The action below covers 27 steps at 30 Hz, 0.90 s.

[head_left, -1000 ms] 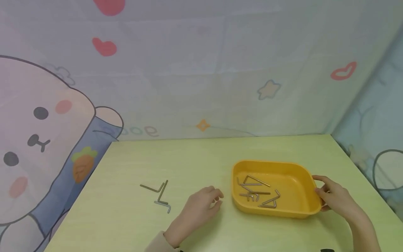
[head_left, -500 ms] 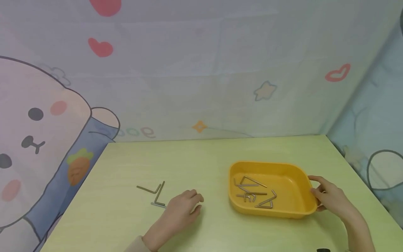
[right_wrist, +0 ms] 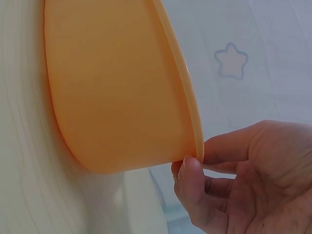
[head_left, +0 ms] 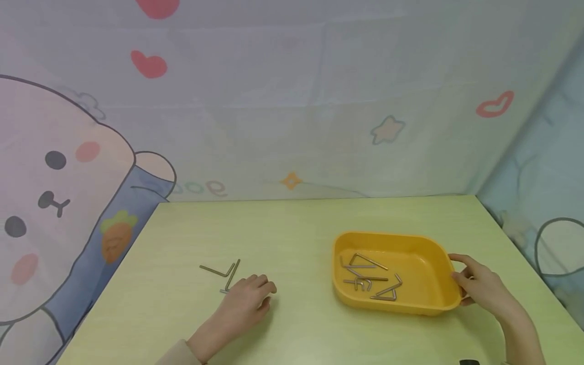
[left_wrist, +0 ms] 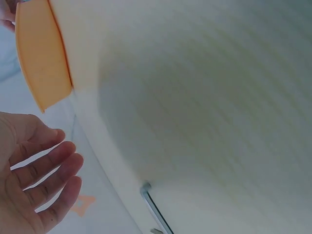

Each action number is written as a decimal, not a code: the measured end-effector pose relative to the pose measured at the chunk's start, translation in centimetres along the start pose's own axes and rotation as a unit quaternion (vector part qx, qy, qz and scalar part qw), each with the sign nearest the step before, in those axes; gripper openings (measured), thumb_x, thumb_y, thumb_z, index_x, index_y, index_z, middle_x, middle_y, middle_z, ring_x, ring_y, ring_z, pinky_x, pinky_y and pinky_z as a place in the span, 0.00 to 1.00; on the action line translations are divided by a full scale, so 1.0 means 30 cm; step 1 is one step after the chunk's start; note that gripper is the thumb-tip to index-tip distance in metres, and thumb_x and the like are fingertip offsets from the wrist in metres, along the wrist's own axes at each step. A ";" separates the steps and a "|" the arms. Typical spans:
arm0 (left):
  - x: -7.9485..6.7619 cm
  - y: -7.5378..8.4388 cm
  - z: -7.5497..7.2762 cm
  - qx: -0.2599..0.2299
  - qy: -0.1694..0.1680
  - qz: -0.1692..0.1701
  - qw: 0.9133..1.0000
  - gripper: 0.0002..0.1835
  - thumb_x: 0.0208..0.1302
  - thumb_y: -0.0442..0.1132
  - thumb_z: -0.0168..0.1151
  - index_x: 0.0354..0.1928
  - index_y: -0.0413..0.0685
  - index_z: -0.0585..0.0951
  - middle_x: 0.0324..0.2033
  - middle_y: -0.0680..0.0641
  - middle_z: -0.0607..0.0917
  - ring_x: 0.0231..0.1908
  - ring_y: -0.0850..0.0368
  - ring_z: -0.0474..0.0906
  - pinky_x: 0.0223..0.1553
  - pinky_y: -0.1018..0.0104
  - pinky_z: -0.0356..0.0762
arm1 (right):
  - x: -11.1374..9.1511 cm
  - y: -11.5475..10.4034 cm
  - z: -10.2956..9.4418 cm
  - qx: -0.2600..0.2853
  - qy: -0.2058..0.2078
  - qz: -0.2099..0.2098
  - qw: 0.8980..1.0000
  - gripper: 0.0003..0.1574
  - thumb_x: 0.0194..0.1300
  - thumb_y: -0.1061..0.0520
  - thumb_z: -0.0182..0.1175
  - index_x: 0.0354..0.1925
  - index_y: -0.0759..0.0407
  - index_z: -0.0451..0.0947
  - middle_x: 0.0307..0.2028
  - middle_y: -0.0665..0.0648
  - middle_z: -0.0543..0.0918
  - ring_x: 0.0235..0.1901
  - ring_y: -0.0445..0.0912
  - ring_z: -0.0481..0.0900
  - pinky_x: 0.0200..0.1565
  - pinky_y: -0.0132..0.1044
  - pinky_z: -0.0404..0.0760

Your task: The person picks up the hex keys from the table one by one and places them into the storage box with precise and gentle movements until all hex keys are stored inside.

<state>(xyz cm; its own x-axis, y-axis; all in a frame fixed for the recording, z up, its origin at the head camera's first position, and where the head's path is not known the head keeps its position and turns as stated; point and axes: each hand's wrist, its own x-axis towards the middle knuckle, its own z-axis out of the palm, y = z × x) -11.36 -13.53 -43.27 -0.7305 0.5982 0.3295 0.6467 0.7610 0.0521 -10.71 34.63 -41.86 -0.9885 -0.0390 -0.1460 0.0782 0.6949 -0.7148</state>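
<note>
My left hand (head_left: 242, 306) hovers low over the table with relaxed, slightly bent fingers and nothing in them. Just beyond its knuckles lie a few loose hex keys (head_left: 212, 270); the nearest is partly covered by the hand in the head view. One silver hex key (left_wrist: 157, 210) shows below that hand's fingers in the left wrist view. On the right, my right hand (head_left: 485, 289) pinches the right end of a yellow tray (head_left: 424, 284), thumb and fingers at its rim. Several hex keys (head_left: 374, 278) lie in the tray's left half.
The pale yellow-green table (head_left: 292, 238) ends at a hanging cloth (head_left: 255, 126) printed with hearts and a bear. Another cloth (head_left: 547, 167) hangs along the right side. A small dark object (head_left: 469, 362) shows at the bottom edge.
My left hand has moved left from beside the tray to the loose hex keys, covering part of one. The right hand keeps its hold on the tray, which stays in place.
</note>
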 end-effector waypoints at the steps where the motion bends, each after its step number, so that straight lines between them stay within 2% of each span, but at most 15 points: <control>1: -0.005 -0.007 -0.001 0.000 -0.002 -0.003 1.000 0.12 0.48 0.28 0.64 0.35 0.50 0.81 0.29 0.56 0.80 0.30 0.62 0.74 0.30 0.72 0.70 | 0.000 0.000 0.000 0.000 0.000 0.000 1.000 0.31 0.74 0.59 0.45 0.69 0.72 0.52 0.33 0.60 0.75 0.26 0.41 0.73 0.28 0.33 0.83; 6: -0.029 -0.042 -0.002 0.003 -0.022 -0.009 1.000 0.18 0.43 0.23 0.61 0.37 0.50 0.81 0.32 0.55 0.81 0.33 0.61 0.76 0.33 0.68 0.74 | 0.002 -0.004 0.001 -0.002 0.001 -0.003 1.000 0.31 0.74 0.59 0.45 0.69 0.72 0.52 0.33 0.60 0.75 0.25 0.41 0.74 0.27 0.33 0.83; 13: -0.049 -0.085 0.001 0.037 -0.021 0.020 0.999 0.19 0.40 0.21 0.63 0.34 0.50 0.81 0.31 0.56 0.79 0.31 0.60 0.73 0.31 0.70 0.74 | 0.003 -0.009 -0.003 -0.004 -0.001 -0.006 1.000 0.31 0.74 0.59 0.45 0.69 0.72 0.51 0.34 0.61 0.76 0.25 0.41 0.74 0.28 0.33 0.83; 18: -0.057 -0.115 0.002 0.085 -0.025 0.046 0.995 0.16 0.43 0.22 0.65 0.32 0.50 0.80 0.29 0.55 0.76 0.29 0.60 0.70 0.30 0.71 0.71 | 0.003 -0.009 -0.002 -0.003 0.000 -0.005 1.000 0.31 0.74 0.59 0.45 0.69 0.72 0.52 0.34 0.61 0.76 0.26 0.41 0.74 0.28 0.33 0.83; 23: -0.062 -0.140 0.002 0.116 -0.024 0.076 0.990 0.11 0.50 0.28 0.67 0.32 0.51 0.78 0.28 0.55 0.76 0.29 0.60 0.71 0.28 0.70 0.70 | 0.002 -0.008 -0.004 -0.004 -0.001 -0.002 1.000 0.31 0.74 0.59 0.44 0.69 0.72 0.52 0.35 0.61 0.76 0.26 0.41 0.75 0.28 0.33 0.83; 27: -0.067 -0.150 0.003 0.134 -0.019 0.100 0.986 0.11 0.50 0.31 0.69 0.32 0.51 0.77 0.27 0.55 0.76 0.29 0.60 0.71 0.27 0.70 0.69 | 0.000 -0.007 -0.004 -0.004 -0.003 0.001 1.000 0.31 0.74 0.59 0.44 0.69 0.72 0.51 0.35 0.61 0.76 0.26 0.41 0.75 0.28 0.34 0.83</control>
<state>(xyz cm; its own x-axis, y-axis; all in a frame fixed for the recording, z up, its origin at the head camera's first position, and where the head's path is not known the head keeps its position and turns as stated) -12.81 -18.15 -44.25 -0.6051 0.7482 0.2722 0.7013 0.6627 -0.2626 -10.73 34.58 -41.62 -0.9875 -0.0423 -0.1517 0.0789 0.7007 -0.7091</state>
